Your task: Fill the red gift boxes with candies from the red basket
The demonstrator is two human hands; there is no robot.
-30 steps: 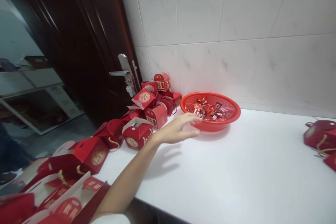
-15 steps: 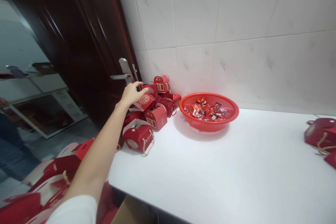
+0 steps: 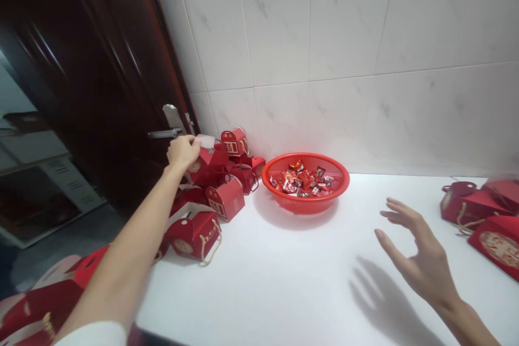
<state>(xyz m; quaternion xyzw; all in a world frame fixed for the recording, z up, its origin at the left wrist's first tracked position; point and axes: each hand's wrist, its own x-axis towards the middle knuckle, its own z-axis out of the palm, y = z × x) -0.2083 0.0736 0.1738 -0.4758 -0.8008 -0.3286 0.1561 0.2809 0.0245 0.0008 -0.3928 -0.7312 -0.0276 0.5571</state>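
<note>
My left hand (image 3: pixel 184 152) grips the edge of a red box (image 3: pixel 208 166) with an open flap, at the top of a pile of red gift boxes by the door. Below it in the pile stand another box (image 3: pixel 227 198) and an open one with a rope handle (image 3: pixel 193 233). My right hand (image 3: pixel 419 251) hovers over the white table, fingers spread, holding nothing. Between the hands, a red mesh basket (image 3: pixel 305 204) holds wrapped candies (image 3: pixel 302 179) and stands near the wall.
More red boxes (image 3: pixel 472 203) lie at the table's right edge. Several open boxes (image 3: pixel 52 297) are at the lower left, off the table. A dark door (image 3: pixel 93 65) with a metal handle (image 3: pixel 164 133) borders the left; a tiled wall (image 3: pixel 344 27) is behind.
The view has turned to the right. My left hand has taken hold of a box and tilted it. My right hand has come into view over the table.
</note>
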